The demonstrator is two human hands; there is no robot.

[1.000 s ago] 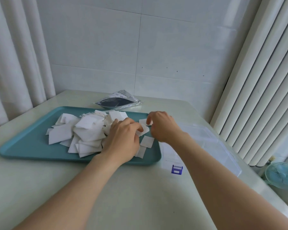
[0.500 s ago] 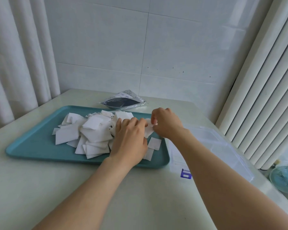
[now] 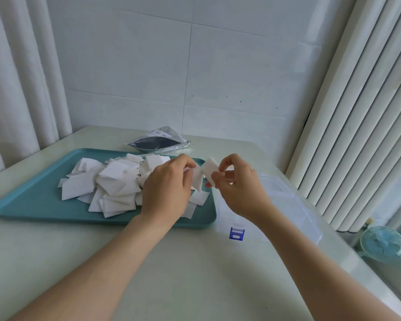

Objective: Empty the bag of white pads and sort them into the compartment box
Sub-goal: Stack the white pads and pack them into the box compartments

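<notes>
Your right hand pinches a stack of pads, nearly on edge, long axis roughly upright, above the tray's right end, your left hand grips a pad touching it, pile on tray, bag flat behind, print unreadable, box at right

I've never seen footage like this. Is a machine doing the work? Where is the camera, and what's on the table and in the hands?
No machine: these are a person's two bare hands, filmed by one wide-angle camera worn on the head, looking forward and down. On the table stands a teal tray heaped with a pile of white pads. Behind it lies a flattened bag. To the right sits a clear compartment box with a blue latch. The left hand and right hand are raised over the tray's right end, each with a grip on the held pads between them. Whether the box holds any pads is hard to tell through the clear plastic.
</notes>
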